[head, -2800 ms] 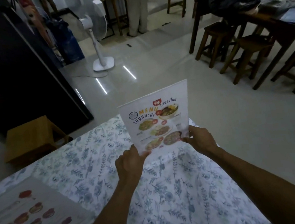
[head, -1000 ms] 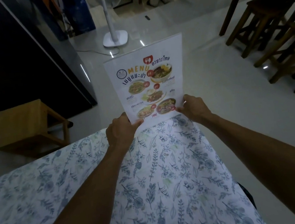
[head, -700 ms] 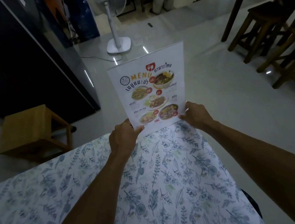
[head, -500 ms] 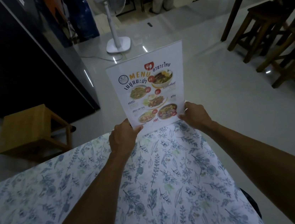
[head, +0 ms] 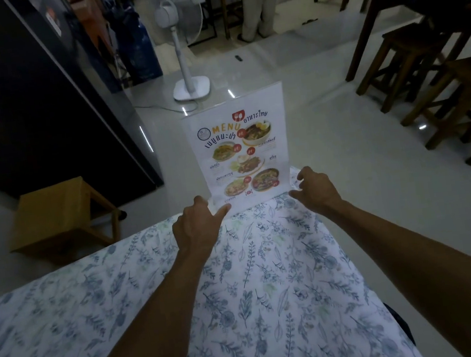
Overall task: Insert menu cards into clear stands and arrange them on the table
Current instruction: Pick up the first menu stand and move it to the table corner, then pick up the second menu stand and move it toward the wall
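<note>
Two bare forearms reach across a table (head: 253, 309) draped in a blue leaf-print cloth, toward its far corner. There the left hand (head: 197, 229) lies half-curled, its thumb tip touching or just short of the foot of a clear stand (head: 250, 95) that holds a menu card (head: 241, 153); the right hand (head: 315, 187) hovers just beside the other lower corner, fingers spread and holding nothing. The stand rests upright at the very edge, face turned toward the wearer, apparently placed where diners would see it. Hands flanking the base suggest a last steadying. Beyond lie a pale floor, a low wooden stool (head: 61, 216) and a white pedestal fan (head: 186, 53).
</note>
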Tool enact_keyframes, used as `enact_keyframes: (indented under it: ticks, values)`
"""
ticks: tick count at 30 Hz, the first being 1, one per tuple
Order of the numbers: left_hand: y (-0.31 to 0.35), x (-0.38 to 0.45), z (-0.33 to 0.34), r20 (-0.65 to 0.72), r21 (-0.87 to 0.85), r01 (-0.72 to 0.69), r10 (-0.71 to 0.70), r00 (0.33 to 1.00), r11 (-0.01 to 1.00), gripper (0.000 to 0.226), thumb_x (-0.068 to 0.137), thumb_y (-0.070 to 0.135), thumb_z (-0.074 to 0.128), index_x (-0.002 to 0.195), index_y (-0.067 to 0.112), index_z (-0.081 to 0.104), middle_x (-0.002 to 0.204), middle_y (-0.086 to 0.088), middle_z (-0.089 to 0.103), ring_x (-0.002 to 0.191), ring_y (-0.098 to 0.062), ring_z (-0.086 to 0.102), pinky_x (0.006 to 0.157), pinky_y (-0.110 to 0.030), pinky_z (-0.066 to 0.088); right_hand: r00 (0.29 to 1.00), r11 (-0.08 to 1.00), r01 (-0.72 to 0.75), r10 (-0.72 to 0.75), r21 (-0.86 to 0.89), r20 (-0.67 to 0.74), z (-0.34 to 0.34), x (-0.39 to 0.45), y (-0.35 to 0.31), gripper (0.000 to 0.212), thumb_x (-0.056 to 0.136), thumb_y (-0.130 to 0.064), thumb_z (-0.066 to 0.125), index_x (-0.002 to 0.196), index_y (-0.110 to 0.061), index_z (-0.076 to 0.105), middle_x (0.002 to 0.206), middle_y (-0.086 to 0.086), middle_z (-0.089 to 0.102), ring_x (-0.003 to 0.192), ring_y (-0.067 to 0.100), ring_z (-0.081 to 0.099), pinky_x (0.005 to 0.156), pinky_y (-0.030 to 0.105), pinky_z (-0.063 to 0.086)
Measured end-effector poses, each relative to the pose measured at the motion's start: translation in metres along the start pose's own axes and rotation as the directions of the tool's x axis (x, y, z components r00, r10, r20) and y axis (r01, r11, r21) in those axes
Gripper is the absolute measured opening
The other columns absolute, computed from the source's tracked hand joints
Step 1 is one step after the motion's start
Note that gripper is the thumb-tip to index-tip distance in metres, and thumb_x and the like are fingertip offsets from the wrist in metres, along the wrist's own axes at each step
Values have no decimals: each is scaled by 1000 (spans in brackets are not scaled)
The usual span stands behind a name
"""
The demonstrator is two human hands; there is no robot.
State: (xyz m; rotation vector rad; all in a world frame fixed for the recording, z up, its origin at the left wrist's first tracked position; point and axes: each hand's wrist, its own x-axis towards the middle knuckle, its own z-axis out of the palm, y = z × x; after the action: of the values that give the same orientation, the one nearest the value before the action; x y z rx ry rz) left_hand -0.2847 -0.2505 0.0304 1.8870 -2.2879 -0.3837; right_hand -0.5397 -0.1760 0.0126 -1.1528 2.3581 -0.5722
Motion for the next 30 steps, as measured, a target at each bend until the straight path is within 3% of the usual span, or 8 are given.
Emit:
enact_keyframes:
  ticks: [9,15,24,30]
  values:
    - [-12,-70,-43,-39,5,-47,48,998,999,70,83,75,48,123,19,57,109,-5,70,100,-26,66,74,-34,44,998,998,54,-53,22,-34,-14,-89,-28,44,84,-33,74,117,-11,55,115,16,68,98,33,66,82,44,56]
    - [-45,-145,-72,-41,-13,-71,71,997,997,66,83,75,47,119,20,58,105,-3,71,96,-24,67,72,-32,42,997,997,67,-66,32,-45,-2,-179,-49,42,85,-34,72,117,-12,55,113,13,68,98,29,65,82,38,54]
    - [-148,-272,-116,-64,-19,-59,58,996,998,69,82,78,44,120,21,58,106,-3,70,95,-23,67,73,-32,45,992,987,123,-125,103,8,63,-341,-115,39,84,-33,74,112,-13,56,110,12,70,95,26,66,75,32,53]
    - [-235,-326,-143,-102,-51,44,-49,994,998,68,80,79,46,114,22,60,102,-2,71,91,-24,68,74,-34,52,960,960,248,-262,133,97,133,-423,-182,39,85,-36,73,113,-14,56,108,9,69,92,22,66,75,33,54]
